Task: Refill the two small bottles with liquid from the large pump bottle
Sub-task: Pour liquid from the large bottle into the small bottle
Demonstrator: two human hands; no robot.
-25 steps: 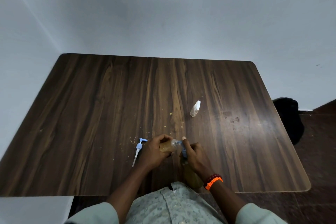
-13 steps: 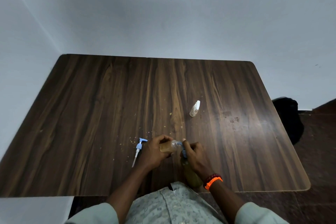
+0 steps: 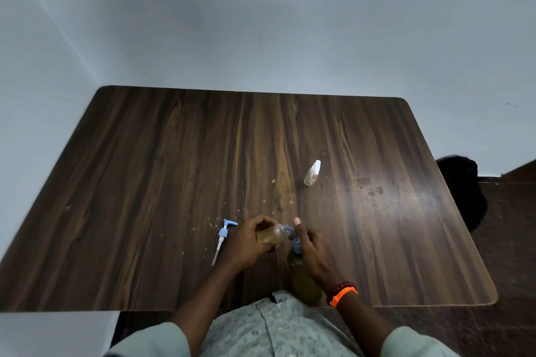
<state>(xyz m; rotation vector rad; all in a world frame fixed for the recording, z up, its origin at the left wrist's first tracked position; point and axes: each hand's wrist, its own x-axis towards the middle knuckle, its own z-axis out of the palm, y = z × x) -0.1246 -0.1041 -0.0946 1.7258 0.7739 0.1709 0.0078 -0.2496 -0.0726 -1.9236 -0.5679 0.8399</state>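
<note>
We are in the middle of the first refill, as far as we can judge. Our left hand is closed around a small bottle lying on its side, and amber liquid already fills much of it. Its open mouth meets the blue spout of the large pump bottle, which stands at the 6 o'clock edge of the table, just in front of our body. Our right hand is wrapped around the blue pump head with the thumb on top, so we think it is pressing. The second small bottle, with a white cap, lies apart toward 1 o'clock from the hands; it looks nearly empty, so this one is probably not yet done. A loose blue pump insert rests at 9 o'clock, just beside the left hand; we suppose it belongs to the bottle we are filling and must be put back after.
</note>
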